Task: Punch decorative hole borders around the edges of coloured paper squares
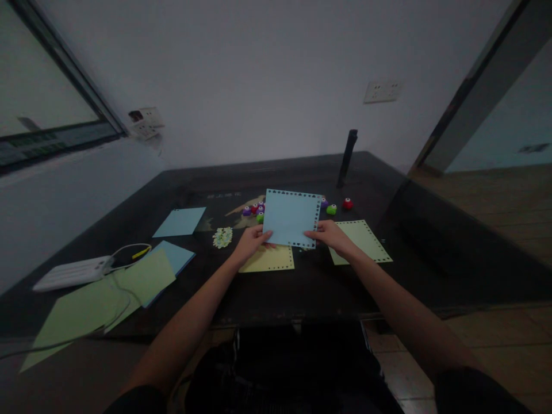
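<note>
A blue sheet of paper is held up over the table, with small dark punched shapes along its top, right and part of its bottom edge. My left hand pinches its lower left corner, thumb in front. At the lower right, my right hand grips the same sheet between thumb and fingers. Beneath it lies a yellow sheet with punched marks, partly covered. Beside my right hand a pale green sheet has punched edges. Behind the held paper sit small punches, among them a green one and a red one.
On the dark table, a pile of paper cutouts lies left of my left hand. Farther left are a blue sheet, green sheets and a white power strip with a cable. A black upright object stands at the back.
</note>
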### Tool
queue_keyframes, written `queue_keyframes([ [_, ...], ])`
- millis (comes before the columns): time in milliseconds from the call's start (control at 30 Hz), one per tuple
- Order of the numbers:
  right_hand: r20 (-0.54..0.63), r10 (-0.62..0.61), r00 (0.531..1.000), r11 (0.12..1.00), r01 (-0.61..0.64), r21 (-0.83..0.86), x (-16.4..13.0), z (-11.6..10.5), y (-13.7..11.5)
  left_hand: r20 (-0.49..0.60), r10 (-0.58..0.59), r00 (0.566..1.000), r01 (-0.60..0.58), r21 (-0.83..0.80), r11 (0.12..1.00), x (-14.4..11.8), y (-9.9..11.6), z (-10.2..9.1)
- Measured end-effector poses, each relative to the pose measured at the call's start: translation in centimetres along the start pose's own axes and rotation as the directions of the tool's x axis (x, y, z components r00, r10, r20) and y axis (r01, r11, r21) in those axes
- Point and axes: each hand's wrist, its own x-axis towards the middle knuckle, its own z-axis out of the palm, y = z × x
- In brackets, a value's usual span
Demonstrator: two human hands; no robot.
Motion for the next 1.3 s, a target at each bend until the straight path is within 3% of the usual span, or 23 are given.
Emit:
queue_keyframes([
  [300,-0.008,0.006,1.0,1.0,-0.006,-0.009,-0.1,-0.2,0.0,0.023,0.024,0.999,-0.024,0.034,0.999,-0.1,0.3,0.2],
  [433,-0.034,-0.046,0.998,0.999,0.046,-0.015,0.1,-0.6,-0.1,-0.076,0.09,0.993,-0.077,0.156,0.985,0.2,0.4,-0.7],
  [667,-0.062,-0.038,0.997,0.999,0.04,0.035,-0.1,-0.9,-0.6,-0.326,0.191,0.926,-0.083,0.317,0.945,3.0,-0.2,-5.2],
  [800,-0.122,-0.03,0.992,0.996,0.041,0.082,-0.2,-0.9,-0.9,-0.362,0.314,0.878,-0.014,0.635,0.772,6.2,-1.1,-8.1],
  [900,-0.14,-0.034,0.99,0.995,0.046,0.083,-0.2,-1.1,-1.0,-0.309,0.281,0.909,0.065,0.768,0.637,7.9,-2.1,-9.3],
  [1000,-0.167,-0.048,0.985,0.995,0.062,0.082,-0.2,-1.4,-0.8,-0.266,0.248,0.931,0.088,0.826,0.557,8.8,-2.8,-9.8],
  [1167,-0.159,-0.064,0.985,0.99,0.083,0.115,0.1,-1.4,-0.4,-0.214,0.158,0.964,0.089,0.819,0.567,9.7,-3.6,-10.4],
  [1300,-0.175,-0.039,0.984,0.989,0.063,0.132,0.1,-1.5,-0.5,-0.242,0.146,0.959,0.114,0.806,0.581,9.5,-3.8,-10.7],
])
